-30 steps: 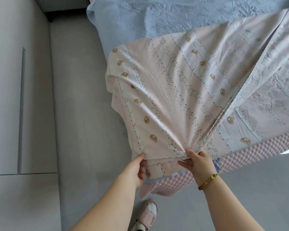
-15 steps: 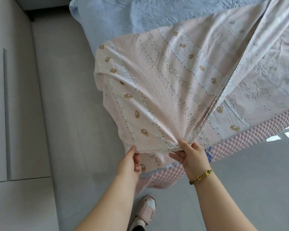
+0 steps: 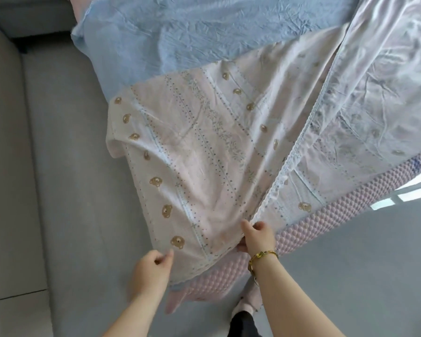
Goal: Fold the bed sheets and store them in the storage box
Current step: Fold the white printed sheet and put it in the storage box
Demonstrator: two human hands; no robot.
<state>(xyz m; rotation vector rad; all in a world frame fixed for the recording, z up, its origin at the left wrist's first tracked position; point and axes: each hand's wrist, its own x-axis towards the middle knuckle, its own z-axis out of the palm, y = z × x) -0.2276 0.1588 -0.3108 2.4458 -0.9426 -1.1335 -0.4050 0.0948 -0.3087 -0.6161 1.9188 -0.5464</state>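
Your right hand (image 3: 258, 237) clenches the patterned sheet (image 3: 204, 166) at its gathered corner, low centre of frame, with the rest spread over the bed (image 3: 326, 220). Your left hand (image 3: 153, 266) curls at the lower-left hem; whether it's pinching, I cannot tell. If not, that hanging edge could slide to the floor (image 3: 71, 190) and skew your fold.

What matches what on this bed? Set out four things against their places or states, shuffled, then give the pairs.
Things:
1. bear-print sheet
2. plain sheet
3. bracelet
4. bumpy pad

Places or states:
A. light blue, farther up the bed
B. pink, under the sheets at the bed's near edge
C. on the right wrist
D. pinched at a fold by the right hand

Pairs: 1-D, 2-A, 3-C, 4-B.
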